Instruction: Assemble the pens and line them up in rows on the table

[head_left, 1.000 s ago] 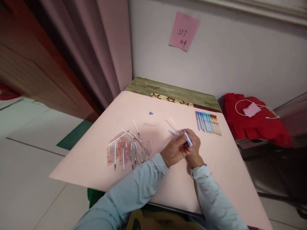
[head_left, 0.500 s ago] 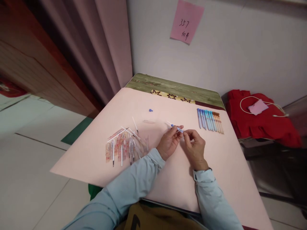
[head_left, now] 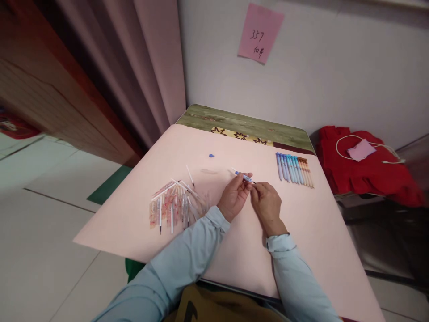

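My left hand (head_left: 233, 197) pinches a slim blue pen barrel (head_left: 247, 178) above the pink sheet, its fingers curled round it. From the barrel's upper left end sticks a thin white pen refill (head_left: 233, 170). A dark tip shows at the lower right end, where my right hand (head_left: 268, 205) has its thumb and fingertips pinched together on it. Further back lies a small blue cap-like piece (head_left: 211, 155). To the left of my left hand, loose white refills (head_left: 172, 217) with dark tips lie over a pile of clear and pinkish pen barrels (head_left: 170, 197).
Finished-looking pens (head_left: 293, 167) in blue, turquoise and brown lie in a neat row at the back right. The pink sheet (head_left: 301, 250) covers most of the table. Beyond the right edge, a red cloth (head_left: 362, 174) lies on a chair. A wall (head_left: 308, 67) stands behind.
Both hands have shifted slightly left with the pen barrel. My right hand has turned, and the dark tip now shows between barrel and fingers.
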Available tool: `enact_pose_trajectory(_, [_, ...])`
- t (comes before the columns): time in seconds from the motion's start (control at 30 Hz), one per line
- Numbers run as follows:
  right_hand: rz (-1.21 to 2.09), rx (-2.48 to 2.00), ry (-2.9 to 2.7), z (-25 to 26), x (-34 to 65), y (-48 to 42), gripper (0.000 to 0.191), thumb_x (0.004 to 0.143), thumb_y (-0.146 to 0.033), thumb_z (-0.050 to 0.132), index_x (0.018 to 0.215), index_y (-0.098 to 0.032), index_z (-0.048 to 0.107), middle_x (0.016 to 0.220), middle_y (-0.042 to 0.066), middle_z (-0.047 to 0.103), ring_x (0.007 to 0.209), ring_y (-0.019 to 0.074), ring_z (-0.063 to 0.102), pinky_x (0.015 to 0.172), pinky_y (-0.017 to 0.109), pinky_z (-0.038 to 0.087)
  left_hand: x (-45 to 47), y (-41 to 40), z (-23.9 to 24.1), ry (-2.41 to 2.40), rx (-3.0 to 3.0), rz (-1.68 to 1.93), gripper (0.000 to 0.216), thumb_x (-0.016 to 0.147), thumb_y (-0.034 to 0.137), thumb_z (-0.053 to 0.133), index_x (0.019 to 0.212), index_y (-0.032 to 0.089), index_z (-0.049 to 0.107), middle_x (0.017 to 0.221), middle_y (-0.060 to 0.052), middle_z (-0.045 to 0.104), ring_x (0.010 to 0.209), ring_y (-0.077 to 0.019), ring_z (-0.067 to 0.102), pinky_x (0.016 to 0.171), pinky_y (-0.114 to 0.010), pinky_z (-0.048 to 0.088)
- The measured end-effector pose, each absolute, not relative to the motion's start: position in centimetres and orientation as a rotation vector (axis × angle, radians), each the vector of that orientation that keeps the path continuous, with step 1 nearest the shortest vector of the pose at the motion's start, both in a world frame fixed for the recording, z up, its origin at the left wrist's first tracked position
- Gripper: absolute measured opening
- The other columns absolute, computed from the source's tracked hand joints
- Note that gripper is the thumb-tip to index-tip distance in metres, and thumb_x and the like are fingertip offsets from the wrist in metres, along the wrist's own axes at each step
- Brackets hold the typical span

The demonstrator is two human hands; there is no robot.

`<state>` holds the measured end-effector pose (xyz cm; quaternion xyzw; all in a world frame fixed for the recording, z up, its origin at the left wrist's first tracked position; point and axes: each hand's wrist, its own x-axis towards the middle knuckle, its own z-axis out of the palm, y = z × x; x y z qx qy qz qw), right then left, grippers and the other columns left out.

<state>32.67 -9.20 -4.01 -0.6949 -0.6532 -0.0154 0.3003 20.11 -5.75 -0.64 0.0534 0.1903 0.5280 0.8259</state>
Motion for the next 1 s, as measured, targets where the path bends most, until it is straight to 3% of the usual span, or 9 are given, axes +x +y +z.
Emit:
enact_pose_trajectory(0.3, [0.048,-1.757,-1.798,-3.2,32.8,-9.5,0.019,0.093,-0.032,0.056,0.09,-0.022,0.072,0.092,0.006,0.07,0.088,0.021,0.06,0.078,0.032,0.042,19.5,-4.6,-0.4,0.474,0.077,1.167,0.013,0.094,0.016,0.058,0.086,0.009,0.067,0.091,-0.008,0.072,0.068,-0.0066,0.065,0.065,-0.016,0.055])
enact_pose_trajectory(0.5, [0.316,-1.714,-1.369,-1.9,34.6,-10.3,0.02,0.091,-0.037,0.054,0.093,-0.02,0.065,0.076,0.001,0.067,0.063,0.0143,0.056,0.059,0.025,0.041,19.4,-4.4,-0.1,0.504,0.086,1.194,0.011,0.093,0.017,0.06,0.087,0.01,0.066,0.094,-0.009,0.073,0.069,-0.0063,0.065,0.065,-0.016,0.056])
enact_pose_trajectory(0.67, [0.485,-1.618,-1.301,-1.2,34.5,-10.6,0.02,0.085,-0.034,0.058,0.093,-0.019,0.068,0.072,-0.001,0.065,0.054,0.0113,0.048,0.051,0.022,0.036,19.5,-4.4,-0.3,0.521,0.152,1.203,0.012,0.093,0.018,0.06,0.088,0.009,0.067,0.096,-0.009,0.073,0.07,-0.0068,0.065,0.066,-0.016,0.055])
enact_pose_trajectory(1.0, [0.388,-1.609,-1.252,-0.6,34.3,-10.6,0.021,0.083,-0.033,0.055,0.091,-0.018,0.069,0.072,0.0,0.066,0.056,0.0127,0.051,0.051,0.023,0.039,19.4,-4.1,-0.1,0.553,0.144,1.24,0.011,0.092,0.019,0.062,0.088,0.01,0.067,0.096,-0.009,0.074,0.069,-0.0059,0.065,0.065,-0.016,0.056])
